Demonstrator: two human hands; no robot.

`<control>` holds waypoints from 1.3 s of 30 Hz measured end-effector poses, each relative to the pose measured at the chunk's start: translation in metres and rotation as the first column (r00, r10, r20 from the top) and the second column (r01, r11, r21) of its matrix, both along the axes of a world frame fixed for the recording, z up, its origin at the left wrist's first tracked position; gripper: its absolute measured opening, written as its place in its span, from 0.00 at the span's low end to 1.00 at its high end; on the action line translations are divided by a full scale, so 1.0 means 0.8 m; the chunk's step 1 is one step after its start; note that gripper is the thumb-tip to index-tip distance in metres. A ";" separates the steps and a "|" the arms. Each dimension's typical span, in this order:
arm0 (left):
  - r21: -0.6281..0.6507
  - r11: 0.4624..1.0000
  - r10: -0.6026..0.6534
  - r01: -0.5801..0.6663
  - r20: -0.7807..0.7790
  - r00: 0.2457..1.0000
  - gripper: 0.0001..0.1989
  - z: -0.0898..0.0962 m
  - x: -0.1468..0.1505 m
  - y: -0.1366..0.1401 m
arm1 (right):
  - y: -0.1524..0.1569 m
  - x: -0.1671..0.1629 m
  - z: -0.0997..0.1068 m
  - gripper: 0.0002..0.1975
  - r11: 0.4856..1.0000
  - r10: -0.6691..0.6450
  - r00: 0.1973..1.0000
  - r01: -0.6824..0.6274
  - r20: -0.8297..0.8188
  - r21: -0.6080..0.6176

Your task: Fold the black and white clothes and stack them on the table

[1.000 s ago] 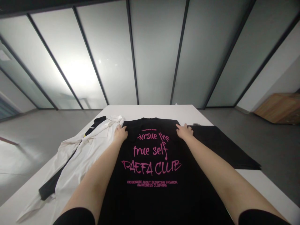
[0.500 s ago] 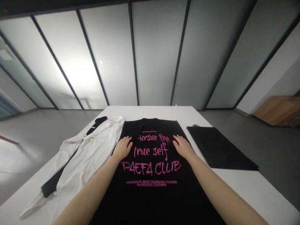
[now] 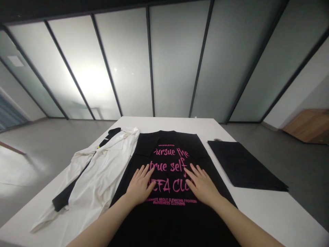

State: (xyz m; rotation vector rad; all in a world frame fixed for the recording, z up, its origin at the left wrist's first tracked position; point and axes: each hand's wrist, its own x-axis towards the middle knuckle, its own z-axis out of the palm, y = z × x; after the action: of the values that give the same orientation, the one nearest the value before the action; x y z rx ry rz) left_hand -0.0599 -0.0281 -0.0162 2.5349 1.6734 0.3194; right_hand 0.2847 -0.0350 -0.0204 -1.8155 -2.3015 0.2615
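A black T-shirt (image 3: 169,224) with pink lettering lies spread out in front of me, its neckline at the far end. Its sleeves are folded inward over the back, and the left one partly covers the top of the print. My left hand (image 3: 141,183) rests flat on the left side of the lettering, fingers spread. Opposite it, my right hand (image 3: 200,183) lies flat on the right side, also with fingers apart. Both hands hide the ends of the large pink line of text. Neither one grips the cloth.
On the left, a white garment (image 3: 102,171) with black parts lies loosely along the white table (image 3: 269,212). Folded black cloth (image 3: 246,168) sits on the right, with a small round object (image 3: 218,140) just behind it. Frosted glass panels (image 3: 174,61) stand beyond the table.
Both hands have slid toward me over the shirt, from beside the upper lettering down to the large text line. The view has shifted slightly.
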 end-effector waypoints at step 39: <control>-0.037 0.970 -0.229 0.239 0.174 0.958 0.27 0.029 0.052 -0.029 | -0.012 -0.023 0.053 0.13 0.888 0.455 0.801 -0.381 -0.389 0.256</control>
State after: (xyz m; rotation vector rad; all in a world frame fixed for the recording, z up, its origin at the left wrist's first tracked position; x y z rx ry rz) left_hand -0.0186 -0.0514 0.0074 2.5479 1.2885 0.4444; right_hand 0.2667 -0.0446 0.0219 -1.0084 -2.2727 0.4758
